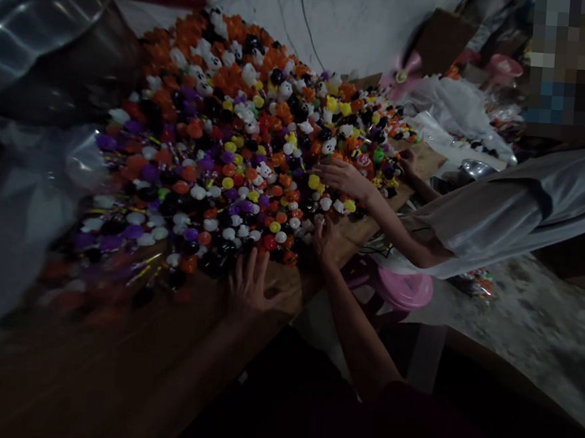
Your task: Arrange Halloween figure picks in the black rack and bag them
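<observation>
A large heap of small plastic figures (240, 169) in orange, white, purple, black and yellow covers the table (287, 289). Some look like pumpkins and ghosts, and some sit on thin shiny sticks. My left hand (252, 286) lies with fingers apart at the heap's near edge, fingertips by a red piece (269, 242). To its right, my right hand (325, 242) is closed in a pinch at the edge of the heap. Something whitish shows at its fingertips, too small and dim to make out.
A co-worker's hand (345, 180) reaches into the heap from the right; their other hand (407, 161) is farther back. A metal pot (58, 56) and plastic bag (22, 220) stand left. A pink stool (405, 290) is below the table edge, a pink fan (401, 76) behind.
</observation>
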A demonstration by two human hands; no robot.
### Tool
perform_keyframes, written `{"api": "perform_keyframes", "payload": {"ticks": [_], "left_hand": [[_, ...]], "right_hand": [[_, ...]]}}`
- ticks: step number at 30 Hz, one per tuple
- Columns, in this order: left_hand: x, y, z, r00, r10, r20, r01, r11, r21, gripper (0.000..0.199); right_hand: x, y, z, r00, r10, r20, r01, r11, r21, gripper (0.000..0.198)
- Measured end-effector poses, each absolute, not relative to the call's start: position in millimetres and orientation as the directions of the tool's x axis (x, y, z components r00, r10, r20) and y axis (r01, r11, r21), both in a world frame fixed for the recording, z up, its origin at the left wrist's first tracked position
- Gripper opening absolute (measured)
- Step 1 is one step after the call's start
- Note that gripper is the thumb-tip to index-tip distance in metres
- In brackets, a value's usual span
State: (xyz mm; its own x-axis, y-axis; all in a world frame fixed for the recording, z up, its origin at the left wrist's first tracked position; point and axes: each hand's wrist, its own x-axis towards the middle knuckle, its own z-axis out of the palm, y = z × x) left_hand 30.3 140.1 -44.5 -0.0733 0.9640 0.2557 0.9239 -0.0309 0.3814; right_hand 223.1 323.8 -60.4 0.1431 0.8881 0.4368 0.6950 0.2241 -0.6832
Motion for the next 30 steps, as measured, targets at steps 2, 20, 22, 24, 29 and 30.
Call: {"api": "perform_keyframes", "payload": {"ticks": [2,20,22,24,29,30], "left_hand": [[40.9,159.4,-44.4,-0.094,0.976,0.196,0.908,0.004,0.418,0.113],[48.4,180.2,-48.6,-0.106,0.887,0.449,0.935,-0.065,0.35,0.109],[51.4,186.0,-47.0,-0.083,0.897,0.435,0.927,-0.091,0.364,0.109],[53.1,195.9,-48.0,-0.083,0.881,0.466,0.925,-0.106,0.366,0.102],[51.3,214.7,-49.6,-0.072,0.837,0.543,0.923,-0.15,0.354,0.075],[50.5,215.0,-48.9,-0.071,0.826,0.559,0.921,-0.16,0.355,0.072]], "right_hand": [[210.5,322.4,-59.5,0.178,0.885,0.43,0.677,0.207,-0.706,0.06],[190.0,307.3,-44.4,0.383,0.857,0.345,0.445,0.156,-0.882,0.062],[185.7,305.6,-40.6,0.358,0.862,0.359,0.469,0.166,-0.868,0.058],[179.6,309.0,-38.7,0.333,0.856,0.396,0.507,0.191,-0.84,0.055],[168.8,317.3,-40.5,0.382,0.845,0.375,0.496,0.155,-0.854,0.05],[168.2,316.3,-41.9,0.399,0.84,0.368,0.476,0.153,-0.866,0.048]]}}
